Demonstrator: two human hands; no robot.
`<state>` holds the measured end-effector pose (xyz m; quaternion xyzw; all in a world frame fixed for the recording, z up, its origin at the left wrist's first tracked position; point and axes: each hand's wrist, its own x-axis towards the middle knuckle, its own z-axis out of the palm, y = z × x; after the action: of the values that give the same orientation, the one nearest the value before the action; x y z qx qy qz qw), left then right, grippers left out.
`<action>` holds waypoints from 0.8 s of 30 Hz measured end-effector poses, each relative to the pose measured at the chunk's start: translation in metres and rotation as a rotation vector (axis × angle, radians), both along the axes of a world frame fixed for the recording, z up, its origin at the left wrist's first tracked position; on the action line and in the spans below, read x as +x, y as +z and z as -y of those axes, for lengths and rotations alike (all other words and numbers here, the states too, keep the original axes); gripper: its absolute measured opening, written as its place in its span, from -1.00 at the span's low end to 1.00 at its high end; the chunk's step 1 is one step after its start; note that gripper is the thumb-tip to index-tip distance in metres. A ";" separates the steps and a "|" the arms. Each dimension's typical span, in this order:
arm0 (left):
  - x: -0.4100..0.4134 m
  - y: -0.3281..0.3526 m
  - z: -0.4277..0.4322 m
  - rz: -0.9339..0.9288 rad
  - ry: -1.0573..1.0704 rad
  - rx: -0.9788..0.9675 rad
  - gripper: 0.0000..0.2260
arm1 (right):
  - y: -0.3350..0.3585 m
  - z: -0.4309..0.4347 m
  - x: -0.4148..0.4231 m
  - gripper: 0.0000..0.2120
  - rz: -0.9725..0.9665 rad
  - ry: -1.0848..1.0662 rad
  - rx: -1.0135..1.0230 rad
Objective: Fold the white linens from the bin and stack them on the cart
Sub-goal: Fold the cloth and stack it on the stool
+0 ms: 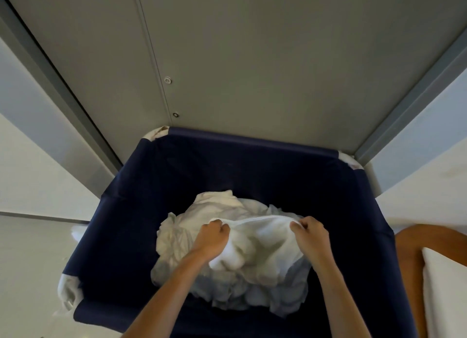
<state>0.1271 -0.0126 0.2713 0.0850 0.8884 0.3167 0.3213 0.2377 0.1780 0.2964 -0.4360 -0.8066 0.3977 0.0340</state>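
A heap of crumpled white linens [207,221] lies in a dark blue fabric bin [252,166]. Both my hands reach down into the bin. My left hand [212,236] grips the top edge of one white linen piece [262,239] with curled fingers. My right hand [312,233] grips the same edge further right. The cloth is stretched between the two hands and hangs down over the heap.
A grey panelled wall [252,60] rises behind the bin. White walls flank it on both sides. At the right edge a brown wooden surface [409,249] carries white folded fabric [444,287]. A white bin corner [68,289] shows at lower left.
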 end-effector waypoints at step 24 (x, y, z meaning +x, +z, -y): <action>0.023 0.002 -0.034 0.406 0.144 0.328 -0.88 | -0.016 0.056 -0.006 -0.76 0.123 0.474 -0.138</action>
<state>0.1502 0.0213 0.2733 0.0073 0.7463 0.4889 0.4516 0.2318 0.1217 0.2802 -0.2593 -0.8578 0.4214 -0.1390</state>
